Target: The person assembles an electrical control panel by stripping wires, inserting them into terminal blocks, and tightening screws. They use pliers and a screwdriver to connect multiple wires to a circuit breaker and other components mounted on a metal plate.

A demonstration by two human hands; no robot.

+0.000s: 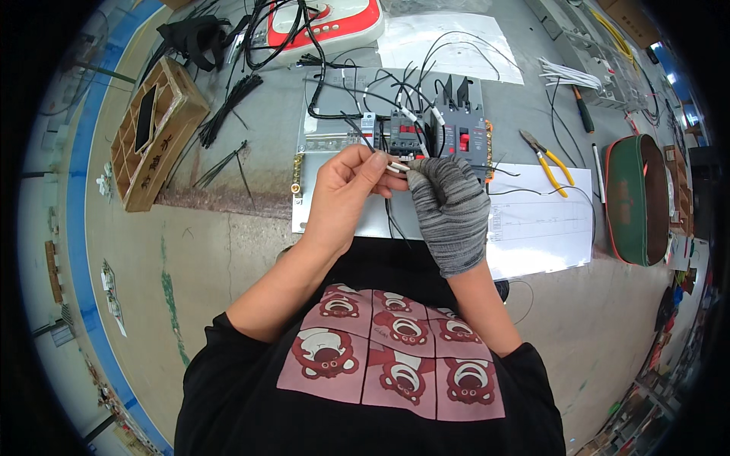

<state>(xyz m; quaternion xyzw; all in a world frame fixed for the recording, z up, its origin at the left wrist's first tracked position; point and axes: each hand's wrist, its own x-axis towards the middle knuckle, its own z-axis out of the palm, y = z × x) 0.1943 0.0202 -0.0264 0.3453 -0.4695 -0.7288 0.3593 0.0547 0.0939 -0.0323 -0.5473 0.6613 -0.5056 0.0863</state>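
Observation:
My bare left hand [342,194] is closed in a pinch, with a thin black wire [363,135] running into its fingertips. Opposite it, my right hand [452,209] wears a grey knit glove and is also closed. A small white wire sleeve [399,166] lies between the two sets of fingertips, its right end at the gloved fingers. Both hands are over the near part of a metal mounting plate [315,205]. On that plate sit a small contactor [405,135] and a large dark circuit breaker [465,121] with a red switch. Black wires with white sleeves rise from them.
Yellow-handled pliers [549,163] lie on the right, partly over a printed sheet [540,228]. Beyond are a green tool bag [627,201] and a screwdriver [583,112]. Left are a wooden box [156,140] and bundles of black cable ties [232,106]. A red-and-white device [346,23] stands behind.

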